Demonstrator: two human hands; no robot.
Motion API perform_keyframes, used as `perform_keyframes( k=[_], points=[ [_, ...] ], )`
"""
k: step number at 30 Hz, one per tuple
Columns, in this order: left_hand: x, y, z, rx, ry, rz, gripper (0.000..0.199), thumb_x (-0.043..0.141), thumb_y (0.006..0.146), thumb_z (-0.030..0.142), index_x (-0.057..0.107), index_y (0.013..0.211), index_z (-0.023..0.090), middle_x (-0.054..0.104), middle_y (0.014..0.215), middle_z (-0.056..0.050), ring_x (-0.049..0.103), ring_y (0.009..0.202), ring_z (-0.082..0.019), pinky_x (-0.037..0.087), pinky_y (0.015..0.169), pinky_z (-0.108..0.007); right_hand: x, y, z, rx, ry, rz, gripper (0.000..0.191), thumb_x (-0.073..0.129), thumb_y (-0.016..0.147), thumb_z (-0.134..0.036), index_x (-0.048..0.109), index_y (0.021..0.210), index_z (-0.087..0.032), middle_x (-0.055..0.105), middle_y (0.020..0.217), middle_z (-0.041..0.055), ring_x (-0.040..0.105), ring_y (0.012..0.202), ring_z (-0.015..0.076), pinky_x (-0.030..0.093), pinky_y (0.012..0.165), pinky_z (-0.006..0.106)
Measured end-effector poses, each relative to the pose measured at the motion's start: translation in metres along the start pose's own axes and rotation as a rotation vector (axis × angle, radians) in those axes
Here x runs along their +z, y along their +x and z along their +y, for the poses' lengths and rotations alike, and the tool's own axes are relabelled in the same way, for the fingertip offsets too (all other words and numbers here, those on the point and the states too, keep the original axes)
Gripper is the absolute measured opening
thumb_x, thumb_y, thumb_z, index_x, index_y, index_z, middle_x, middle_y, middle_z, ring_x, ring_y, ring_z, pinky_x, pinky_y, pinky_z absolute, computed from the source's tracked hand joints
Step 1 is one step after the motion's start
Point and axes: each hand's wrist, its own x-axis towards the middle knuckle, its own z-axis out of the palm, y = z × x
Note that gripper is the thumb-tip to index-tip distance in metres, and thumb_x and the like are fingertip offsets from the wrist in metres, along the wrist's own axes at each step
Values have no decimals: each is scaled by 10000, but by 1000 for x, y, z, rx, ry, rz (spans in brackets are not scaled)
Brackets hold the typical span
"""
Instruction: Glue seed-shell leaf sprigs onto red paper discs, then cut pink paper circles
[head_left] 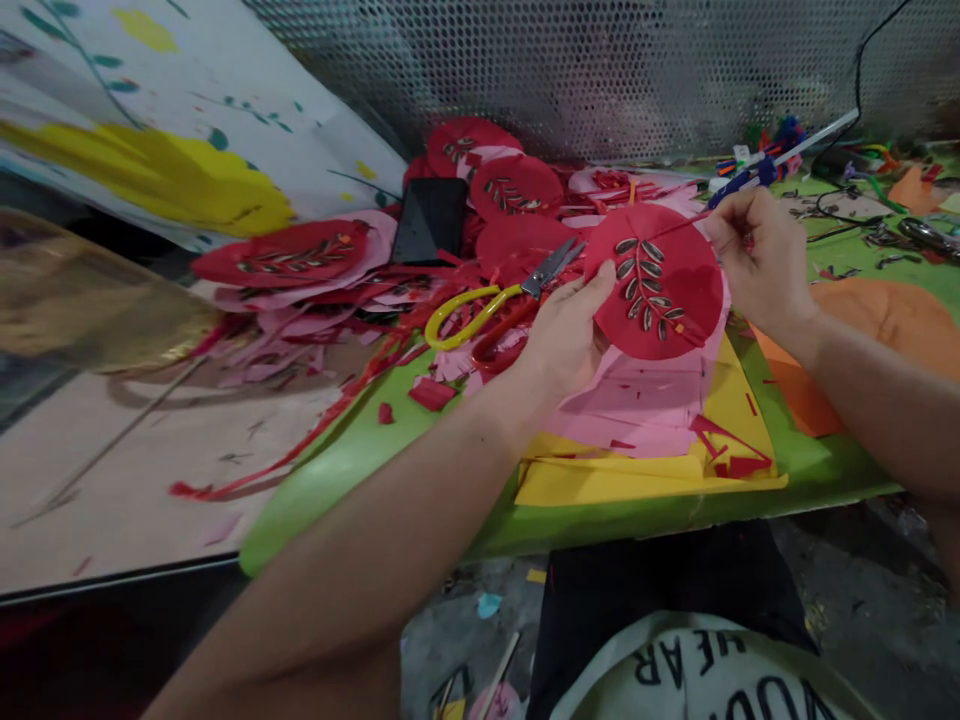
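Perforated metal (pixel 637 75) stands behind the green worktop (pixel 345 440), while a white patterned sheet (pixel 225 120) slopes in at upper left; below lies grey floor (pixel 480 610). At far left is something translucent and brownish (pixel 90 290), too blurred to name as a container or its contents. The landmark is one round red paper disc (pixel 694 290) bearing a leafy sprig. The left hand (pixel 574 335) has its fingers closed on the disc's left edge; the right hand (pixel 765 255) has its fingers drawn together at the opposite edge, though whether they grip it I cannot tell. Left of the disc are one pair of scissors (pixel 531 290), blades parted, one dark phone (pixel 430 220) beyond, and three other sprig-marked discs (pixel 517 188) among red and pink scraps. Below it lie pink paper (pixel 637 395) and yellow paper (pixel 615 483). Right of it are orange paper (pixel 877 310) and, behind the right hand, one blue-handled tool (pixel 757 178)
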Motion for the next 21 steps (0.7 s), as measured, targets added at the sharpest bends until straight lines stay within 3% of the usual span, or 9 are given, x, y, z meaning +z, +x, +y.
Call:
perform_keyframes(
  k=[4,8,13,21],
  points=[
    [2,-3,-2,-75,44,-64,187,532,922,296,683,977,202,736,1021,-43,624,1163,-217,531,973,-378,3,-10,-19,-171,-78,-125,232,463,948,-409,627,916,-248,666,903,56,596,934,235,419,893,444],
    [-2,-2,-7,-65,109,-171,247,519,925,381,690,1002,220,720,1105,-39,594,1210,-216,517,994,-348,4,-15,-31,-230,-141,-212,291,428,958,-455,647,1051,-287,656,1024,48,567,1033,251,383,950,476],
    [-3,-1,-13,-22,124,-190,301,506,930,430,677,1078,232,723,1112,-33,594,1212,-236,521,985,-368,5,-15,-31,-264,-227,-208,323,435,954,-455,652,1140,-305,641,1106,53,528,1085,276,368,949,506],
    [-2,-4,-13,-38,133,-246,302,546,915,422,652,1113,220,720,1118,-63,582,1229,-244,510,993,-377,10,-16,-30,-281,-177,-223,270,464,948,-386,714,1029,-324,662,1019,43,525,1057,267,375,924,502]
  ],
)
